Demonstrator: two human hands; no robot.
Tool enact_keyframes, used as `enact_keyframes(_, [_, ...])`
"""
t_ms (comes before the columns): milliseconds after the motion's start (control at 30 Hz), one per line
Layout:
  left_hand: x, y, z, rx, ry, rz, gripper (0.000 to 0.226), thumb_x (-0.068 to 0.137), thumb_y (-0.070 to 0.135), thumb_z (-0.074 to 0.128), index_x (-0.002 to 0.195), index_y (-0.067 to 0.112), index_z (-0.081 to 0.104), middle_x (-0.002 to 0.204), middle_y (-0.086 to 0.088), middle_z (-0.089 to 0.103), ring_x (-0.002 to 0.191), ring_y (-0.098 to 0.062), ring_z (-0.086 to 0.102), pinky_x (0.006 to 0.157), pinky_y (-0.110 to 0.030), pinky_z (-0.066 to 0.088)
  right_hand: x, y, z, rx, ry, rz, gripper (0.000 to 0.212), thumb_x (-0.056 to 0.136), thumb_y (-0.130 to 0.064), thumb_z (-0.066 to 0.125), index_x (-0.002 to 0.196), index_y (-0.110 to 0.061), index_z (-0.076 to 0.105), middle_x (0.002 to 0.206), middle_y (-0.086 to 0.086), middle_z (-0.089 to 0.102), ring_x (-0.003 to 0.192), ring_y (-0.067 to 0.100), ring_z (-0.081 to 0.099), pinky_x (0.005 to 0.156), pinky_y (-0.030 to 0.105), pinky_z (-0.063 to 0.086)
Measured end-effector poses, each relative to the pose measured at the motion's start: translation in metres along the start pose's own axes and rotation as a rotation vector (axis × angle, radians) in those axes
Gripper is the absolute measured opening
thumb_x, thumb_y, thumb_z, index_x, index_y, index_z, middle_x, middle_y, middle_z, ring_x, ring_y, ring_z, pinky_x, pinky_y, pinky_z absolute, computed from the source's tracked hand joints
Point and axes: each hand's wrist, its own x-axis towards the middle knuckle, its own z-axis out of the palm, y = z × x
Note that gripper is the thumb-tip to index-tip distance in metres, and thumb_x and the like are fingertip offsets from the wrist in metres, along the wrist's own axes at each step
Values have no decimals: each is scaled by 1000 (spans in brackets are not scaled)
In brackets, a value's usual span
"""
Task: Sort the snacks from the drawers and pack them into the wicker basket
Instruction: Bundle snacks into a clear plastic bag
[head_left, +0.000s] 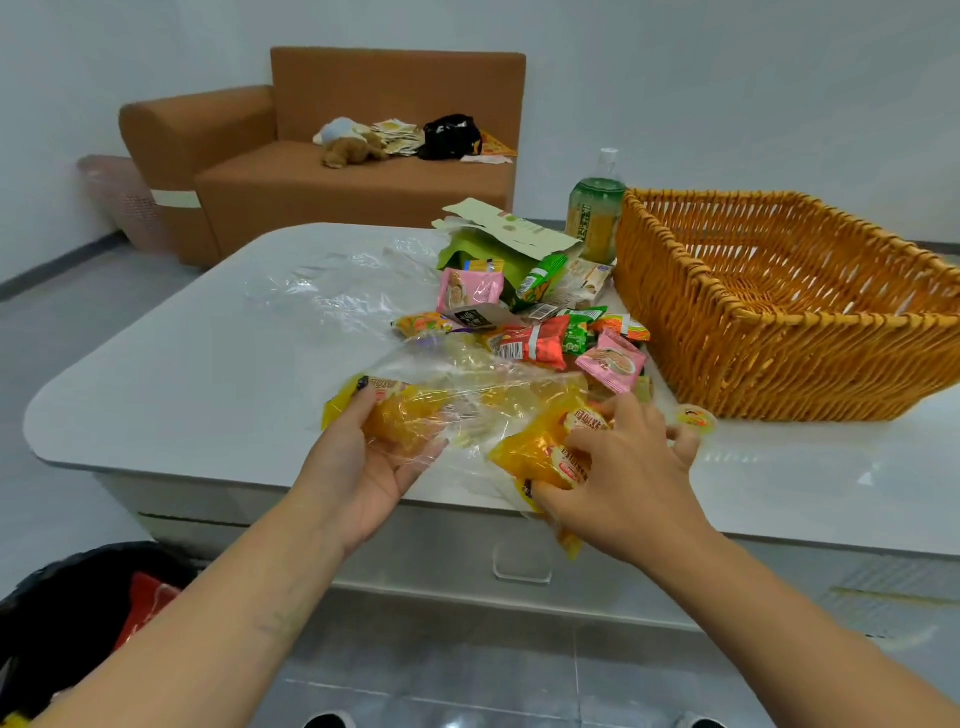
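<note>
Risk: the clear plastic bag (467, 395) is slack and drapes over both yellow snack packets, so pulling it may drag the loose snack pile (535, 332) off the table (171, 374). Your left hand (374, 457) cups one yellow packet (400, 415) through the film; your right hand (618, 467) pinches the other yellow packet (545, 452), probably film too. The wicker basket (779, 332) sits just right of your right hand, nothing visible inside.

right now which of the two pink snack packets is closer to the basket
The pink packet lying at the right edge of the snack pile, just beside the wicker basket. The other pink packet sits farther back and left, by the green box.
</note>
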Motion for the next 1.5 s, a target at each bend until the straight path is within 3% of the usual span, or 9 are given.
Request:
enact_keyframes(133, [3, 4, -6, 18, 54, -30, 23, 102, 31, 49, 104, 13, 63, 94, -12, 75, 84, -27, 74, 52, -34, 60, 4, 13, -6, 141, -181, -9, 40, 67, -64, 60, 81, -27, 67, 105, -5, 37, 110, 16, 33, 80, 34, 13])
enact_keyframes(300, [9, 5, -14, 91, 115, -78, 23, 102, 28, 49, 111, 11, 60, 106, -18, 71, 91, -31, 70, 49, -34, 59, -1, 22, -2, -18, -182, -238, 55, 62, -68, 47, 98, -31, 66, 113, -6, 32, 121, 17, 29, 97, 41, 12])
enact_keyframes(467, [9, -8, -12, 264, 79, -94, 29, 99, 34, 54, 120, 15, 58, 107, -17, 72, 84, -30, 73, 56, -39, 60, -5, 20, 3, 116, -240, -185, 51, 68, -70, 51, 99, -33, 66, 113, -8, 32, 118, 12, 27, 85, 30, 6])
enact_keyframes(600, [3, -22, -6, 325, 33, -121, 30, 95, 29, 60, 120, 13, 61, 101, -14, 75, 89, -29, 73, 71, -41, 60, -8, 16, 8, 180, -222, -81, 55, 65, -73, 44, 98, -34, 65, 113, -11, 32, 117, 11, 27, 89, 33, 15])
enact_keyframes(767, [-2, -26, -5, 272, 29, -159, 28, 95, 21, 60, 120, 8, 60, 97, -16, 75, 84, -29, 74, 61, -37, 61, -11, 11, 20, 295, -129, 32, 46, 70, -70, 50, 96, -34, 65, 109, -10, 39, 110, 14, 35, 87, 34, 29])
enact_keyframes(900, [-7, -37, -6, 265, 48, -157, 28, 93, 20, 62, 119, 9, 61, 96, -15, 75, 85, -29, 73, 63, -37, 61, -5, 14, 39, 324, -96, 31, 53, 75, -71, 50, 114, -38, 62, 131, -6, 46, 122, 23, 40, 97, 39, 43])
enact_keyframes(1133, [-11, -41, -9, 301, 101, -128, 20, 91, 21, 65, 108, 9, 63, 89, -12, 75, 78, -24, 73, 65, -37, 61, -3, 16, 40, 274, -142, -90, 66, 74, -67, 49, 132, -36, 48, 154, -4, 18, 139, 20, 15, 112, 33, 21])
enact_keyframes(1300, [-3, -16, -21, 332, 223, 11, 33, 81, 26, 74, 109, 10, 68, 79, -6, 69, 78, -22, 65, 75, -34, 54, 1, 25, 32, 237, -219, -166, 77, 70, -60, 48, 142, -35, 35, 155, -6, 11, 139, 22, 16, 112, 34, 24])
enact_keyframes(1500, [11, 18, -32, 537, 198, 56, 61, 69, 49, 79, 113, 12, 61, 108, -7, 71, 89, -20, 69, 70, -31, 53, 2, 31, 41, 354, -74, -235, 63, 78, -44, 69, 134, -26, 47, 149, -4, 25, 136, 16, 24, 108, 16, 17])
